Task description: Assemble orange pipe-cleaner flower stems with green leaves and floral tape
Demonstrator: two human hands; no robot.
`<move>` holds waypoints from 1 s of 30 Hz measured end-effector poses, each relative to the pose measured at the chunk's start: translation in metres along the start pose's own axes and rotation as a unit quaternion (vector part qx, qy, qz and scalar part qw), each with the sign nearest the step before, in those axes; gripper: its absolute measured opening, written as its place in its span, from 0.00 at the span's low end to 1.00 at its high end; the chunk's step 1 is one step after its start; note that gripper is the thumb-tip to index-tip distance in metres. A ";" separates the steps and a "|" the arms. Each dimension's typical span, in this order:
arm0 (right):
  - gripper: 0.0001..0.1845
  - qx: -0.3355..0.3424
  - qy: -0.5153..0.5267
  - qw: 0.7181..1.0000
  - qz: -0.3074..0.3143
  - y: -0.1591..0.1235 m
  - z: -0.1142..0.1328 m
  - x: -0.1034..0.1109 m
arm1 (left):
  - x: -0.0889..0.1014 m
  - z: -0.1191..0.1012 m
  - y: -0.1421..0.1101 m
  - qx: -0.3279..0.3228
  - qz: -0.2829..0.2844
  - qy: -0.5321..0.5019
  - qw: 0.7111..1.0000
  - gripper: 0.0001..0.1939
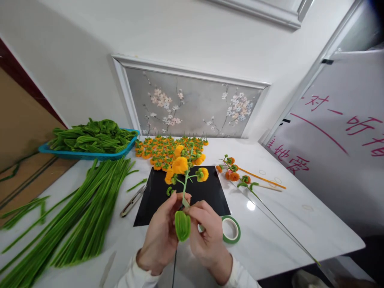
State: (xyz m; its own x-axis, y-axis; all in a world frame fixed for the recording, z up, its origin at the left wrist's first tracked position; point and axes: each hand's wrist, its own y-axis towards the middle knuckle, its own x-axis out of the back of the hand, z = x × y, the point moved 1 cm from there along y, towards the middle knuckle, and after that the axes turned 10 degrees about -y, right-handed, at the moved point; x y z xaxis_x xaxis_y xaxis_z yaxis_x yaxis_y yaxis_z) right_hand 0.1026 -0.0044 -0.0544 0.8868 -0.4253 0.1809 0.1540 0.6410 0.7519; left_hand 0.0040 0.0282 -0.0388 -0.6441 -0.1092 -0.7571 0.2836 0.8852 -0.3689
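Note:
My left hand (159, 236) is closed around the stem of a yellow pipe-cleaner flower branch (180, 165), which stands upright with several fuzzy blooms. My right hand (208, 234) pinches the same stem just below a pale green strip of floral tape (185, 203) wrapped on it. A fuzzy green leaf (182, 227) juts toward me from between the hands. Part of a pale round thing shows under my right fingers; I cannot make out what it is. Beside that hand lies a roll of green tape (238, 236). The stem's thin wire runs down between my wrists.
A black mat (210, 192) lies beyond my hands, with many small yellow flowers (159, 146) behind it. At left are scissors (132, 203), green pipe cleaners (90, 216) and a blue tray (81, 155) of green leaves. An orange flower branch (234, 177) lies at right.

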 end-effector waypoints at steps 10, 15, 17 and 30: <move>0.04 -0.285 0.183 0.940 -0.044 0.011 -0.010 0.001 | -0.003 0.005 -0.004 -0.048 0.054 -0.013 0.997 0.08; 0.08 -0.306 0.152 0.939 -0.028 0.016 -0.010 0.003 | -0.004 0.007 -0.006 -0.054 0.060 0.004 0.997 0.09; 0.09 -0.311 0.138 0.940 -0.017 0.016 -0.011 0.004 | -0.004 0.008 -0.005 -0.055 0.058 0.010 0.997 0.10; 0.09 -0.269 0.067 0.960 0.028 0.020 -0.013 0.009 | -0.001 0.008 -0.004 -0.083 0.083 0.087 0.989 0.10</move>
State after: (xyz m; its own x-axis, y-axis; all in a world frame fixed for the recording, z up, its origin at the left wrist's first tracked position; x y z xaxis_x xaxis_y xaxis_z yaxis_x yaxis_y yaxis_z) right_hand 0.1188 0.0128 -0.0460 0.9428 -0.3174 0.1020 0.2751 0.9135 0.2997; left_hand 0.0096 0.0213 -0.0409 -0.7154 0.1111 -0.6898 0.2853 0.9477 -0.1432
